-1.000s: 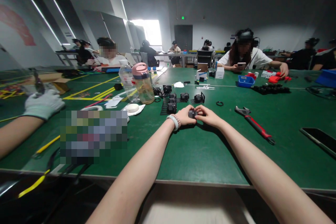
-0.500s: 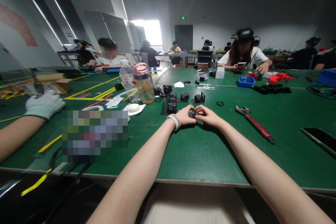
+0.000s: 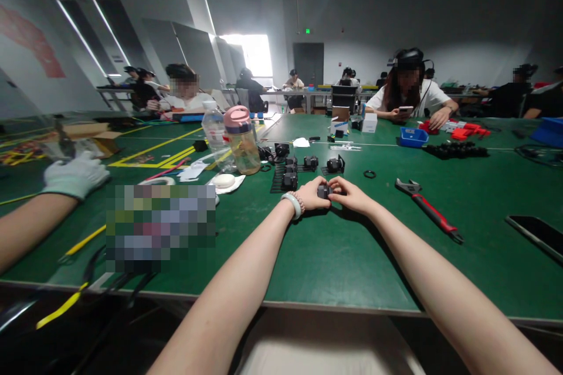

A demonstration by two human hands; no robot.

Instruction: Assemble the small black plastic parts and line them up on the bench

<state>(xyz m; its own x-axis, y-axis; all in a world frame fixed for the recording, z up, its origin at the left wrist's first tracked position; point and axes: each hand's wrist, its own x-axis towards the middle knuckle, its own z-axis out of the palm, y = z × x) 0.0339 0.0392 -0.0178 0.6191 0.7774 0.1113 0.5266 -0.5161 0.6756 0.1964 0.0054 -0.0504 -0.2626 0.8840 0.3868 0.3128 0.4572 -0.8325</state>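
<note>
A small black part [image 3: 324, 191], dark and blocky, is held just above or on the green table; its exact kind is too small to make out. My left hand [image 3: 310, 194], with a pale bangle and a beaded bracelet at the wrist, grips it from the left. From the other side, the fingers of my right hand [image 3: 349, 194] are pinched against it and hide part of it. Just beyond my hands stand several similar black parts [image 3: 289, 180], some with comb-like plates. Another black part [image 3: 335, 164] is directly behind my right hand.
An adjustable wrench [image 3: 428, 211] and a phone [image 3: 536, 235] lie to the right, a black ring [image 3: 370, 174] nearer. A pink-lidded bottle [image 3: 243, 149] stands left. Another person's gloved hand [image 3: 75, 176] rests far left. Across the table a person sits near a blue bin [image 3: 413, 137].
My hands stay almost in place around the black part, with the view shifted very slightly. Across the table, the other person's hand has come down onto the red parts.
</note>
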